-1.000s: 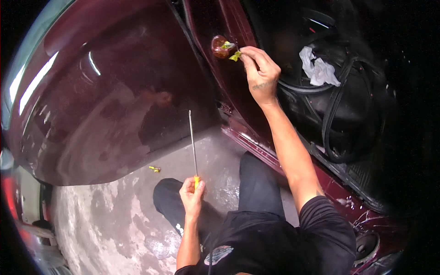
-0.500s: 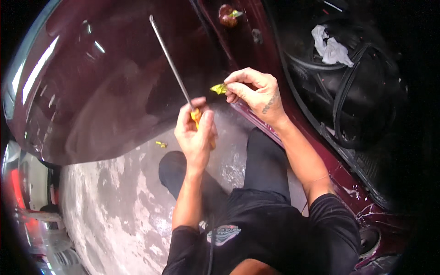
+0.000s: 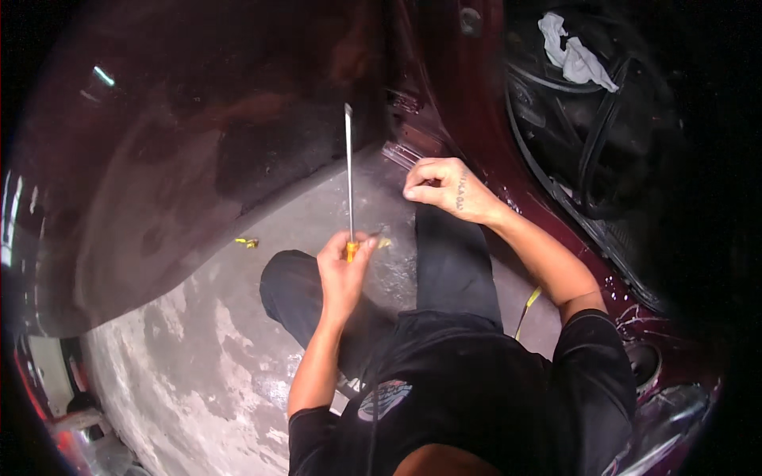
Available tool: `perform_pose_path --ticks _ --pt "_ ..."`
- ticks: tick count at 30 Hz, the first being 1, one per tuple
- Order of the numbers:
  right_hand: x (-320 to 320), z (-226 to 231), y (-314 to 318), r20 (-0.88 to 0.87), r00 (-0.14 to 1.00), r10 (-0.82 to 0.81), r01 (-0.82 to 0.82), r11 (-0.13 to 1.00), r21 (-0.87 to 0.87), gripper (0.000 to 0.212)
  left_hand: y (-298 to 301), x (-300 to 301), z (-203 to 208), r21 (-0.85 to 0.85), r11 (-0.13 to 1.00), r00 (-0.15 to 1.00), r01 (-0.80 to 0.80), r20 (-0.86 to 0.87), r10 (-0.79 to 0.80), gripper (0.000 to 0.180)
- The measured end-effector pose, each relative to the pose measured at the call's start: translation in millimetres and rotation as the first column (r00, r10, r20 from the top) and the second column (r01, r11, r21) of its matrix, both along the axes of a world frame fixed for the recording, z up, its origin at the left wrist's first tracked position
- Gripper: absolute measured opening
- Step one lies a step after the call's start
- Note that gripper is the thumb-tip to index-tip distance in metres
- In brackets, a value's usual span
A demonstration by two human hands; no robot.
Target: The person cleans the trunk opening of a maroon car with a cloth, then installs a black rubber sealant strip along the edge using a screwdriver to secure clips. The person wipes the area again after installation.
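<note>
Head view: screwdriver overlaps door edge, right hand apart.

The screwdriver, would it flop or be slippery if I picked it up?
The screwdriver is probably stiff: its long shaft juts from the left hand without sagging. The shaft might feel slippery, since it looks smooth and shiny.

Viewing remotely, I record a grey floor, its surface mottled with pale, worn patches, most heavily at near left. One small, crumpled yellow scrap lies on it, far left. At right I note a thin yellow-ended strip; floor contact unconfirmed.
</note>
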State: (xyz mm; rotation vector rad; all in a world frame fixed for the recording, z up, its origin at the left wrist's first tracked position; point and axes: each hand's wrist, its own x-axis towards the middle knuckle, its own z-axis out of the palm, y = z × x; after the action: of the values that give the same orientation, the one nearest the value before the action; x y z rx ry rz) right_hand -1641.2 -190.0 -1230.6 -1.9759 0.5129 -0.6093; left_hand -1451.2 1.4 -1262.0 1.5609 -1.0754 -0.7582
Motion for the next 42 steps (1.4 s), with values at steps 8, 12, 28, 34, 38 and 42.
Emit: perform_pose_path --ticks 8,12,28,34,38,42 --pt "13 151 -12 0.195 0.701 -0.686 0.675 0.727 0.126 0.02 42 64 30 0.441 0.888 0.853 0.126 0.409 -0.324 0.016" --pt "32 235 -47 0.253 0.714 -0.653 0.687 0.583 -0.434 0.026 64 62 72 0.406 0.911 0.845 0.074 0.46 -0.273 0.019" --pt "48 266 -68 -0.201 0.734 -0.649 0.395 0.648 -0.652 0.008 117 76 264 0.553 0.833 0.887 0.03 0.37 -0.277 0.02" --pt "33 249 -38 -0.178 0.665 -0.725 0.485 0.601 -0.635 0.007 138 88 310 0.607 0.793 0.998 0.059 -0.044 -0.04 0.018" --pt "27 240 -14 -0.29 0.498 -0.817 0.85 0.526 -0.023 0.018 158 106 297 0.643 0.763 0.995 0.068 -0.104 -0.002 0.01" --pt "41 245 -31 -0.243 0.498 -0.832 0.801 0.335 0.495 0.026 159 121 305 0.703 0.688 0.957 0.179 -0.288 0.046 0.004"
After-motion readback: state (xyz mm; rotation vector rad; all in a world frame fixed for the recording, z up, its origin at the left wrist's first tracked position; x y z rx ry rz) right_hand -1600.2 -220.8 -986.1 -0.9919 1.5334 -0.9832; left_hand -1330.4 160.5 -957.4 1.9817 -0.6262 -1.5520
